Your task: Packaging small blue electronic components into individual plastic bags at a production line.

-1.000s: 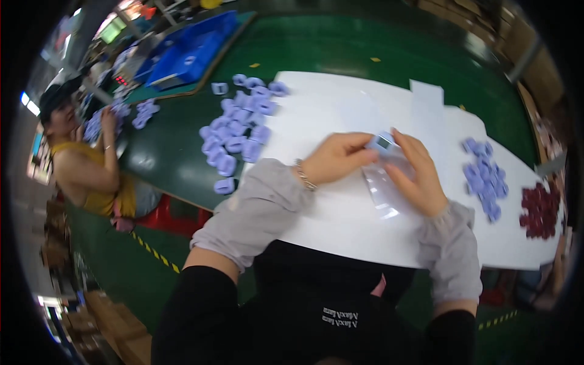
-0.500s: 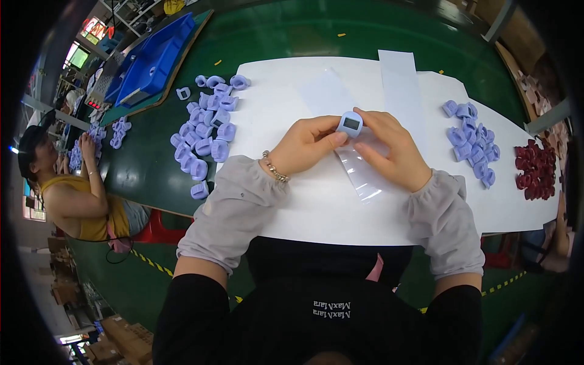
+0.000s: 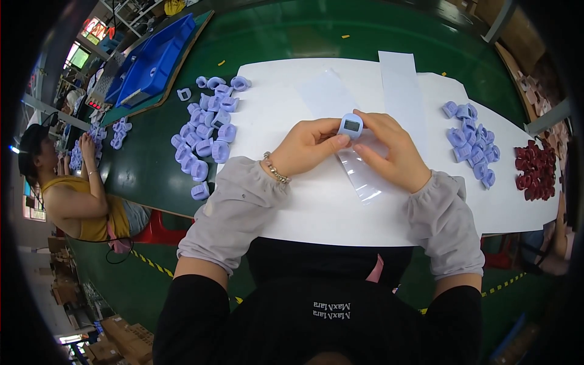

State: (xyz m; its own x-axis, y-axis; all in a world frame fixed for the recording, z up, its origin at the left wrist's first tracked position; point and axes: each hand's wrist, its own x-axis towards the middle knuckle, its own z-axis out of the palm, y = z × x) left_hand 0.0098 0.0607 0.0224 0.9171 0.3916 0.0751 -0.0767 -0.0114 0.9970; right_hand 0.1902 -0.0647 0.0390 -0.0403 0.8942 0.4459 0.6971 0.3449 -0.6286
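A small lavender-blue ring-shaped device [image 3: 351,125] with a dark rectangular display faces up between my two hands, above the white sheet [image 3: 304,213]. My left hand [image 3: 310,146] pinches its left side between thumb and forefinger. On its other side, my right hand [image 3: 392,149] touches the top edge with the forefinger, its thumb resting lower down; those fingers are closed about it too. Beneath my hands lies a clear plastic film strip [image 3: 362,179], partly covered by the right hand.
Many similar lavender pieces lie in a left pile [image 3: 204,131] and a right pile [image 3: 471,140]. Dark red pieces [image 3: 535,170] sit at the far right. A blue tray [image 3: 155,67] stands at the back left. Another person [image 3: 79,201] works at the left.
Almost nothing differs. The device and both hands keep the same hold, with only a very slight shift of the view.
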